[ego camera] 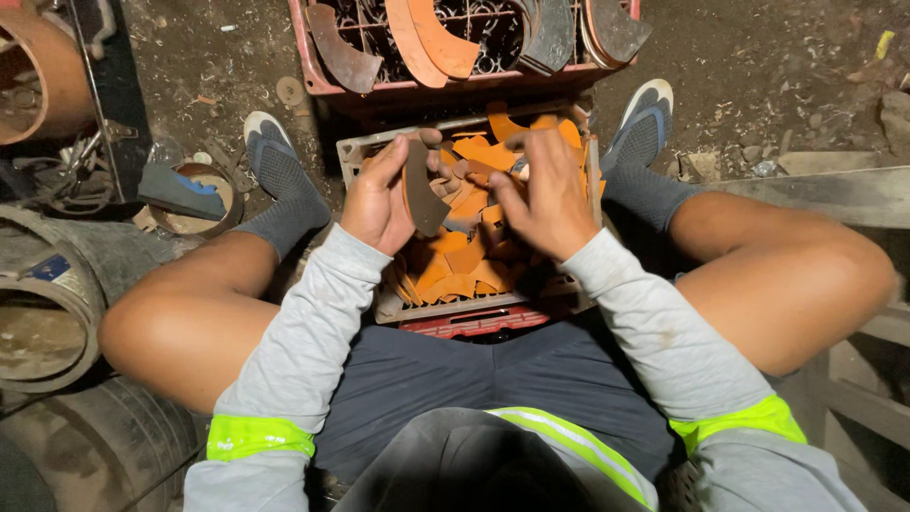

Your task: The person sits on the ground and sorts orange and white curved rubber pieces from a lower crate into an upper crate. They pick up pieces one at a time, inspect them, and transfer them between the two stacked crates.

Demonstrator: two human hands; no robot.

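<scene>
- Left hand (379,199) pinches one dark curved plate (423,194), thumb on top.
- Right hand (540,194) curled, fingers down in the orange pieces (464,261); grip unclear.
- Two crates: grey crate (379,308) centre, red crate (313,66) at 12 o'clock with about five curved plates.
- Two metal rings (47,322) at 9 o'clock.

Our right hand (540,194) covers the orange pieces (469,261) under it, so we cannot tell what its fingertips grip. At twelve o'clock the red crate (318,81) runs off the top edge. At nine o'clock the rusty drum (33,81) is cut off.
</scene>
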